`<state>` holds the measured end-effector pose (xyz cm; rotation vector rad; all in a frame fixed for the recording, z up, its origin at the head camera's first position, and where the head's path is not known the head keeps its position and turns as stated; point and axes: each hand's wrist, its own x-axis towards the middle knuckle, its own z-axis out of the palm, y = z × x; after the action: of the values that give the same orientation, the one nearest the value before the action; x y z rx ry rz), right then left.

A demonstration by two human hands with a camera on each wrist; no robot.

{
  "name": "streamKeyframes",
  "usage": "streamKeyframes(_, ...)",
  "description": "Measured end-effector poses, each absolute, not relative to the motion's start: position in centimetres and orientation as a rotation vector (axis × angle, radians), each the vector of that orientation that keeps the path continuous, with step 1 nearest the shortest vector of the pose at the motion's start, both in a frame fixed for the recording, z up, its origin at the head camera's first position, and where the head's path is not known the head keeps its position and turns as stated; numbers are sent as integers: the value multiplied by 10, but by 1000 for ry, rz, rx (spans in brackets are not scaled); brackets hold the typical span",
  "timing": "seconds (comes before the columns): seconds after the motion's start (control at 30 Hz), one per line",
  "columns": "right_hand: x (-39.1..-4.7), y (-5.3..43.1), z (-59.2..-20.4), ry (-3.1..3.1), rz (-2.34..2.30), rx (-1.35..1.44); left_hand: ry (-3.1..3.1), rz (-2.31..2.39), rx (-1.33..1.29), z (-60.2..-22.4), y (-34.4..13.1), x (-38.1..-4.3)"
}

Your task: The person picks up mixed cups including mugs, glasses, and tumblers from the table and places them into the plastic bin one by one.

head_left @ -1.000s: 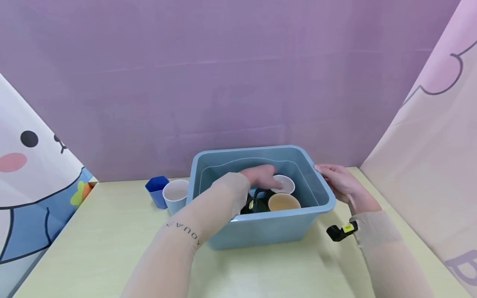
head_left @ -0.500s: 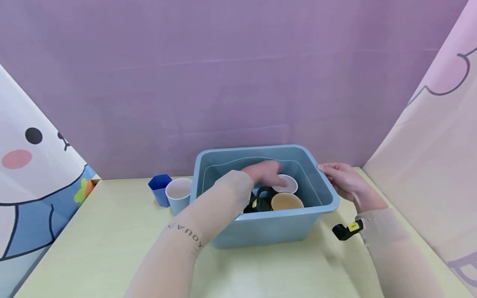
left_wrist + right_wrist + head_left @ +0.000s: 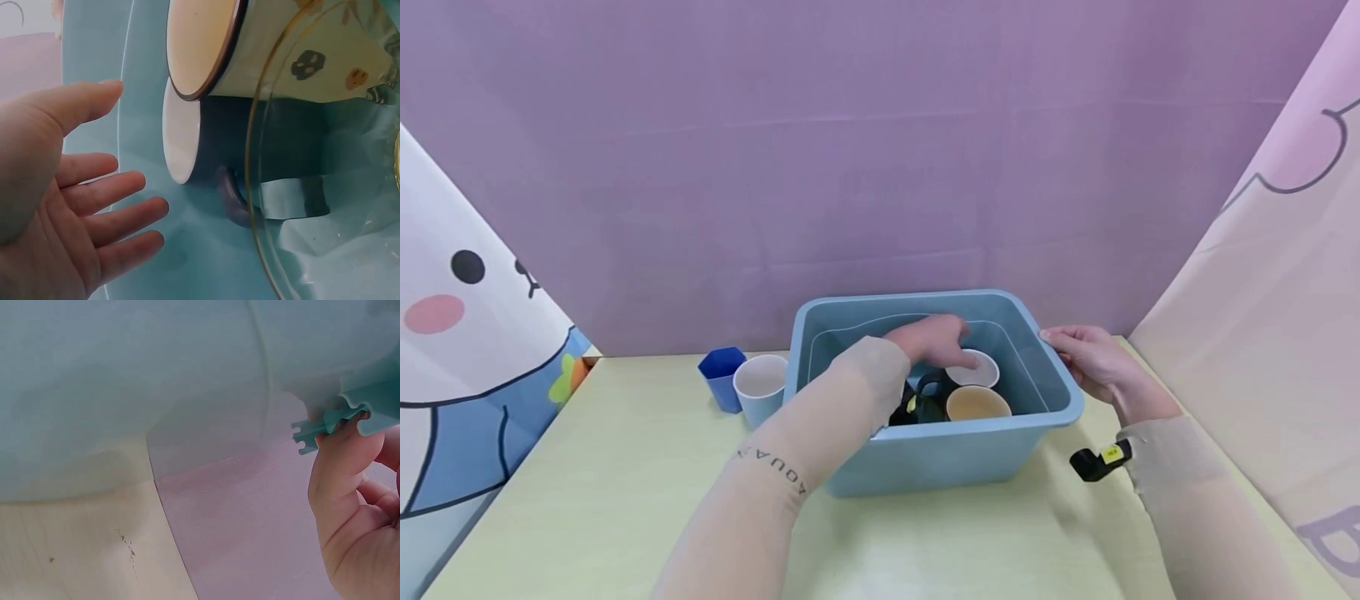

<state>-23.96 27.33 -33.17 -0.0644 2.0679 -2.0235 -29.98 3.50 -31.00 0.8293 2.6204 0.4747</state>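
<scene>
A blue plastic storage bin (image 3: 925,454) stands on the table with several cups inside. My left hand (image 3: 932,340) reaches into it, above and beside a dark mug with a white inside (image 3: 976,371). In the left wrist view the left hand's fingers (image 3: 125,215) are spread and hold nothing, apart from the dark mug (image 3: 219,134). Nearer the front lies a cream mug with a brown rim (image 3: 977,404). A clear gold-rimmed glass vessel (image 3: 312,244) crosses the left wrist view. My right hand (image 3: 1090,358) pinches the bin's right rim between thumb and fingers.
Left of the bin stand a light-coloured cup (image 3: 760,387) and a dark blue hexagonal cup (image 3: 722,379). A purple cloth (image 3: 880,167) hangs close behind the bin, and a printed cloth (image 3: 1277,333) hangs at the right.
My left hand has risen slightly and drawn its fingers back from the white-lined mug. The right hand keeps its hold on the rim. The whole head view has shifted slightly.
</scene>
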Motion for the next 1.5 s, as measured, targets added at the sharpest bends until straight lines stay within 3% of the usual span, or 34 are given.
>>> streamKeyframes(1.5,-249,279,-335,2072,-2026,0,2667,502,898,-260,33,-301)
